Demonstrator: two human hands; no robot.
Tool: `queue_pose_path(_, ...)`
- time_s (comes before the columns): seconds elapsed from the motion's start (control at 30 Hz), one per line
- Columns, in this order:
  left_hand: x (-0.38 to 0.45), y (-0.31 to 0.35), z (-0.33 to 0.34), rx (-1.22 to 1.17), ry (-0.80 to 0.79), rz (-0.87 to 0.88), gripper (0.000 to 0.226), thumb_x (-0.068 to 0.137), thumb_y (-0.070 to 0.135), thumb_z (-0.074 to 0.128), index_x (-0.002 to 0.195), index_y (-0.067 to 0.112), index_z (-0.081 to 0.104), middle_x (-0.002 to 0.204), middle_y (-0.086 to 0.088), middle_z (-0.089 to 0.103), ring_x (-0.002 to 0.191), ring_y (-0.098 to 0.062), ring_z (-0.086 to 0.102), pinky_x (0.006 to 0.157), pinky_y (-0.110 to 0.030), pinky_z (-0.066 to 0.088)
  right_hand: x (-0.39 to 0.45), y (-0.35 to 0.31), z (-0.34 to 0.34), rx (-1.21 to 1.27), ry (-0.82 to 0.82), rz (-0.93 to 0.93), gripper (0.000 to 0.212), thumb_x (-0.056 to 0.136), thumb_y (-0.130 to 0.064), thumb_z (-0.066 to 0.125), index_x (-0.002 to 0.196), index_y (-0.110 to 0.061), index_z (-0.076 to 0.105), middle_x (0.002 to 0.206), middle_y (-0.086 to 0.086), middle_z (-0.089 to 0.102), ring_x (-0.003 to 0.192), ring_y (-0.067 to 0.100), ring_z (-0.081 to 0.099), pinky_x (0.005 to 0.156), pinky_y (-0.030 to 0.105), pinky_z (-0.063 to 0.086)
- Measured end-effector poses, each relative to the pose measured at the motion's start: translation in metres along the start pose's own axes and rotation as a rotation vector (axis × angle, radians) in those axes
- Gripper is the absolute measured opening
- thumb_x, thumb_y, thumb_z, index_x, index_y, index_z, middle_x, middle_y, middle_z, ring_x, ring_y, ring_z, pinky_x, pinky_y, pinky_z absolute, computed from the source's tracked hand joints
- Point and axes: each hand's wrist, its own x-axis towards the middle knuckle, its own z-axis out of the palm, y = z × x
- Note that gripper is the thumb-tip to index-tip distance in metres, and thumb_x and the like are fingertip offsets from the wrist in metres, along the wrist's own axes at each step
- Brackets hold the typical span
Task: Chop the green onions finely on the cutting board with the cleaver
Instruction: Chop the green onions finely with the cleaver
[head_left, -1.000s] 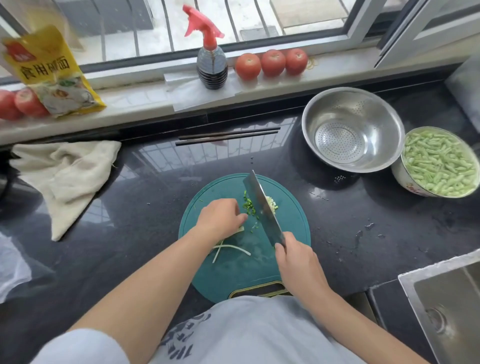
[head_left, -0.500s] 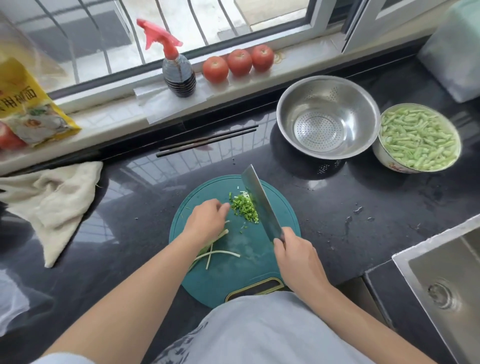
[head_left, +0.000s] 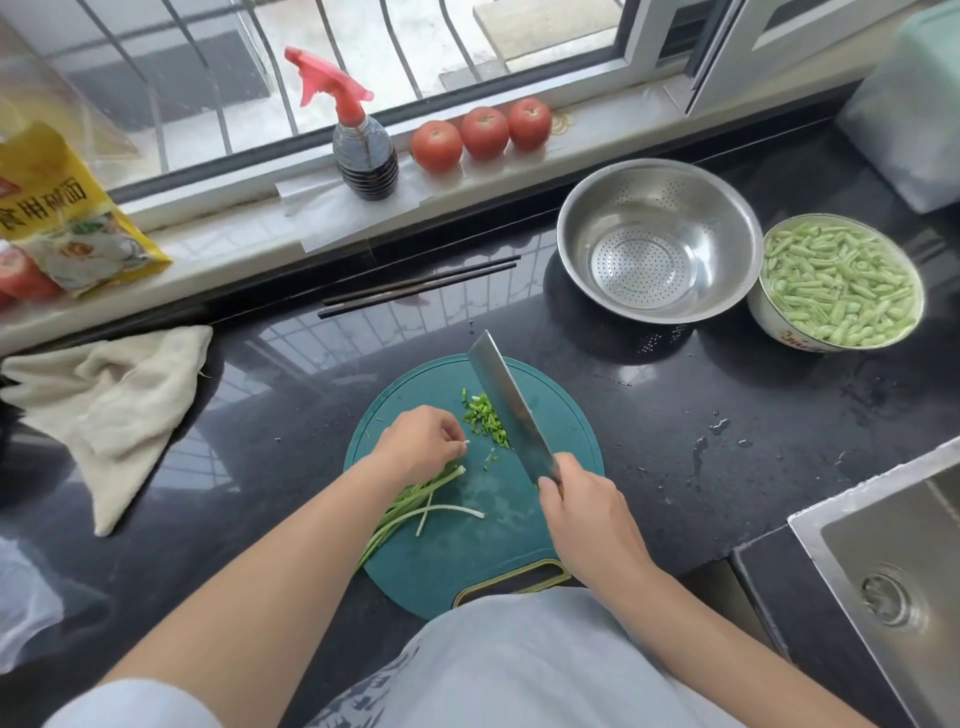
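The right hand grips the cleaver, blade angled toward 11 o'clock over the teal cutting board. The left hand, fingers curled, rests on the uncut green onions trailing toward 7 o'clock, with a chopped pile beside the blade at 12 o'clock

Steel colander beside bean bowl; three tomatoes, spray bottle on sill.
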Motion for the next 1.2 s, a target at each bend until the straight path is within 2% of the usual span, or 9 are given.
queue_pose_path(0.2, -0.025, 0.001, 0.002, -0.386, 0.211, 0.235, 0.009, 0.094, 0.025, 0.069, 0.096, 0.025, 0.078, 0.094, 0.019, 0.071, 0.090, 0.012, 0.060, 0.079, -0.004, 0.039, -0.001, 0.001, 0.003, 0.012, -0.006, 0.027, 0.018, 0.103, -0.035, 0.036, 0.096, -0.023, 0.048, 0.080, -0.004, 0.059, 0.074, 0.022, 0.057, 0.067, 0.042, 0.050)
queue_pose_path(0.4, -0.036, 0.034, -0.023, -1.171, 0.345, 0.211, 0.015, 0.102, 0.009, 0.055, 0.103, 0.009, 0.070, 0.091, -0.005, 0.075, 0.093, -0.020, 0.071, 0.087, -0.029, 0.056, -0.003, 0.000, 0.003, 0.004, -0.009, 0.018, 0.017, 0.104, -0.034, 0.037, 0.097, -0.023, 0.048, 0.079, -0.004, 0.059, 0.072, 0.020, 0.057, 0.065, 0.041, 0.048)
queue_pose_path(0.5, -0.052, 0.030, -0.043, -1.451, 0.230, 0.218, 0.021, 0.106, 0.011, 0.046, 0.106, 0.010, 0.067, 0.083, -0.003, 0.063, 0.074, -0.017, 0.061, 0.070, -0.031, 0.053, -0.006, 0.003, 0.002, 0.003, 0.003, 0.027, 0.016, 0.104, -0.034, 0.038, 0.096, -0.024, 0.047, 0.076, -0.006, 0.056, 0.069, 0.015, 0.054, 0.060, 0.039, 0.042)
queue_pose_path(0.67, -0.085, -0.019, 0.009, -0.165, 0.150, 0.335, 0.014, 0.099, 0.019, 0.061, 0.103, 0.022, 0.075, 0.085, 0.006, 0.058, 0.080, -0.011, 0.056, 0.073, -0.027, 0.042, -0.006, 0.007, 0.001, -0.006, 0.009, 0.046, 0.017, 0.103, -0.033, 0.038, 0.095, -0.022, 0.047, 0.076, -0.005, 0.056, 0.071, 0.019, 0.053, 0.060, 0.039, 0.041)
queue_pose_path(0.77, -0.091, -0.048, 0.062, 0.280, 0.194, 0.469, 0.004, 0.090, 0.012, 0.066, 0.087, 0.015, 0.067, 0.078, 0.002, 0.047, 0.071, -0.025, 0.055, 0.059, -0.037, 0.044, -0.008, 0.006, 0.003, -0.020, -0.009, 0.047, 0.017, 0.103, -0.034, 0.038, 0.094, -0.022, 0.047, 0.077, -0.003, 0.057, 0.072, 0.023, 0.054, 0.063, 0.040, 0.045)
queue_pose_path(0.9, -0.087, -0.054, 0.086, 0.441, 0.368, 0.532, 0.032, 0.068, -0.002, 0.077, 0.075, 0.015, 0.052, 0.071, -0.002, 0.043, 0.061, -0.024, 0.040, 0.052, -0.036, 0.024, -0.010, 0.004, 0.005, -0.025, -0.014, 0.035, 0.017, 0.103, -0.034, 0.038, 0.095, -0.023, 0.048, 0.076, -0.005, 0.057, 0.070, 0.019, 0.054, 0.061, 0.040, 0.042)
queue_pose_path(1.0, -0.079, -0.058, 0.091, 0.456, 0.445, 0.542, 0.031, 0.073, 0.004, 0.079, 0.085, 0.016, 0.053, 0.081, -0.002, 0.047, 0.071, -0.023, 0.043, 0.058, -0.036, 0.034, -0.012, 0.003, 0.007, -0.021, -0.025, 0.034, 0.017, 0.103, -0.034, 0.037, 0.093, -0.023, 0.046, 0.075, -0.005, 0.056, 0.070, 0.020, 0.054, 0.062, 0.040, 0.044)
queue_pose_path(1.1, -0.081, -0.065, 0.089, 0.423, 0.458, 0.604, 0.029, 0.079, 0.019, 0.081, 0.097, 0.014, 0.060, 0.098, -0.003, 0.054, 0.088, -0.024, 0.050, 0.074, -0.036, 0.045, -0.010, 0.001, 0.007, -0.023, -0.028, 0.031, 0.017, 0.103, -0.034, 0.037, 0.094, -0.022, 0.047, 0.076, -0.004, 0.057, 0.071, 0.022, 0.055, 0.064, 0.041, 0.047)
queue_pose_path(1.2, -0.093, -0.074, 0.087, 0.437, 0.452, 0.404, 0.070, 0.072, 0.048, 0.082, 0.130, 0.017, 0.058, 0.131, -0.008, 0.054, 0.123, -0.032, 0.049, 0.103, -0.048, 0.043, -0.010, 0.003, 0.008, -0.026, -0.033, 0.036, 0.017, 0.103, -0.033, 0.037, 0.094, -0.023, 0.047, 0.075, -0.005, 0.057, 0.069, 0.019, 0.055, 0.063, 0.041, 0.047)
